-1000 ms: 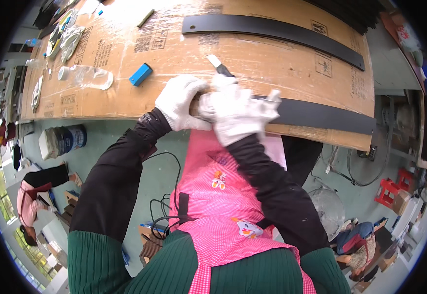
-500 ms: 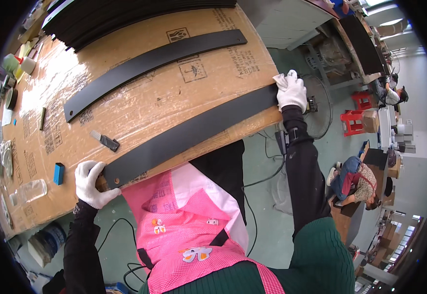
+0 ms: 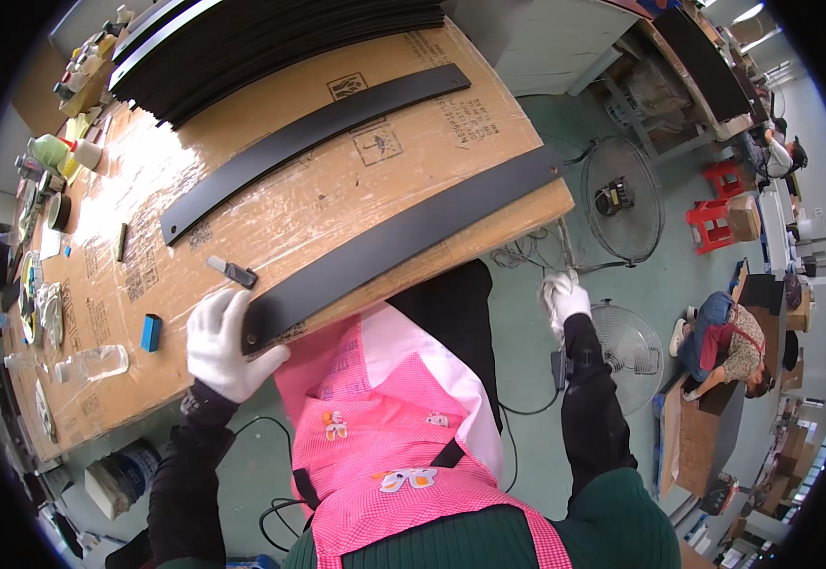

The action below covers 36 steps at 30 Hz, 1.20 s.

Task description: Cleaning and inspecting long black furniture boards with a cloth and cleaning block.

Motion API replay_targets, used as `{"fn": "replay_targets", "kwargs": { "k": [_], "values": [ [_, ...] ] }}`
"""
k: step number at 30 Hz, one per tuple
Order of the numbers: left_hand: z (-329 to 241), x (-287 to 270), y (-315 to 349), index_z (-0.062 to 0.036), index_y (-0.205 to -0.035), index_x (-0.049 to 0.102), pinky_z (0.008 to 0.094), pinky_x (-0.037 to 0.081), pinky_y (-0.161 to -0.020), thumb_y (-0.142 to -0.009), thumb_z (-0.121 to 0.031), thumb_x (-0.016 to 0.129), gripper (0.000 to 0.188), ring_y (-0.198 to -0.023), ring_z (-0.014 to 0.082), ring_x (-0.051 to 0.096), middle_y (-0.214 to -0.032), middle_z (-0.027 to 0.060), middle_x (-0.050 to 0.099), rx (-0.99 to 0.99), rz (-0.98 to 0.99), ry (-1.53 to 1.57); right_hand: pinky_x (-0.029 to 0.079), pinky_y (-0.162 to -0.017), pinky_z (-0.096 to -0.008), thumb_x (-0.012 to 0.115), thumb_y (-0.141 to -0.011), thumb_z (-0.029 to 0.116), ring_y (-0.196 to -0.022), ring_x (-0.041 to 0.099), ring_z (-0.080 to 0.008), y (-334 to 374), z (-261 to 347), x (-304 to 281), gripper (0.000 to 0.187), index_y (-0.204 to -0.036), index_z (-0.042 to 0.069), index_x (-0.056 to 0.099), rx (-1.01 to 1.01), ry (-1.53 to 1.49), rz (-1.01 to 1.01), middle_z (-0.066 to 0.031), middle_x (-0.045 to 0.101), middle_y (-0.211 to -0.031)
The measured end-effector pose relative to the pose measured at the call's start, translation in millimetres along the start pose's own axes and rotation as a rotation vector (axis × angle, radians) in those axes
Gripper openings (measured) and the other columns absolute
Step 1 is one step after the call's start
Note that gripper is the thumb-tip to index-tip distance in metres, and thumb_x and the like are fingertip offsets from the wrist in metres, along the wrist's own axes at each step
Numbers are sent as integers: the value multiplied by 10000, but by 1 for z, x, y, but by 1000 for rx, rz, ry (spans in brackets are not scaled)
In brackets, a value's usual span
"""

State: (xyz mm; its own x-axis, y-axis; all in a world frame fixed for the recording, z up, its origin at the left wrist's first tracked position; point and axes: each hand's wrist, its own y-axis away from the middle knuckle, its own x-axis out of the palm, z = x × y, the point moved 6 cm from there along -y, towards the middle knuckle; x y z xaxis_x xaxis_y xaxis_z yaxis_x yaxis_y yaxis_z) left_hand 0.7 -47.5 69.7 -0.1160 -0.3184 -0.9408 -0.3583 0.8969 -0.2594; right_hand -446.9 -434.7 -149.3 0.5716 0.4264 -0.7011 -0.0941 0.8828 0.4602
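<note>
I spread my left hand around one end of a long, flat black strip, laid out, seemingly unfinished, my right hand apart, grip unclear.

I see the white-gloved left grip cupped, thumb spread, at the holed left end of a long dark strip lying along the edge of the cardboard-topped surface. The right grip hangs clear of that edge, fingers curled. Beyond lie a second strip and a dark stack; a blue block and clear bottle sit leftward.
</note>
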Motion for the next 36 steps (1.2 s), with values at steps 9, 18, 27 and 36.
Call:
{"fn": "replay_targets", "kwargs": {
  "k": [9, 18, 27, 36],
  "values": [
    [-85, 89, -84, 15, -1269, 512, 469, 423, -1009, -573, -472, 874, 924, -1149, 372, 529, -1183, 199, 562, -23, 36, -20, 522, -924, -296, 659, -914, 161, -1038, 697, -200, 85, 20, 53, 306, -1156, -24, 684, -111, -434, -230, -132, 736, -1077],
    [-67, 58, -111, -26, -1089, 619, 442, 490, -941, -664, -364, 826, 581, -1088, 363, 566, -1091, 192, 579, -239, 199, 134, 567, -831, -259, 571, -986, 36, -926, 665, -137, 62, 150, 58, 142, -1120, 3, 604, -416, -1194, -13, -69, 663, -1012],
    [54, -120, -290, -7, -1237, 608, 392, 481, -1002, -638, -505, 843, 814, -1164, 324, 571, -1205, 180, 591, -299, -118, -168, 529, -751, -451, 826, -712, 269, -917, 602, -343, 99, 287, 77, 280, -951, 245, 682, -991, 236, -447, -85, 601, -975],
    [155, -101, -427, 38, -1287, 605, 364, 488, -1005, -602, -516, 871, 920, -1101, 305, 643, -1180, 211, 662, -279, -5, -136, 519, -696, -446, 809, -686, 236, -833, 590, -323, 110, 300, 73, 271, -939, 214, 713, -1015, 270, -534, -85, 593, -916]
  ]
}}
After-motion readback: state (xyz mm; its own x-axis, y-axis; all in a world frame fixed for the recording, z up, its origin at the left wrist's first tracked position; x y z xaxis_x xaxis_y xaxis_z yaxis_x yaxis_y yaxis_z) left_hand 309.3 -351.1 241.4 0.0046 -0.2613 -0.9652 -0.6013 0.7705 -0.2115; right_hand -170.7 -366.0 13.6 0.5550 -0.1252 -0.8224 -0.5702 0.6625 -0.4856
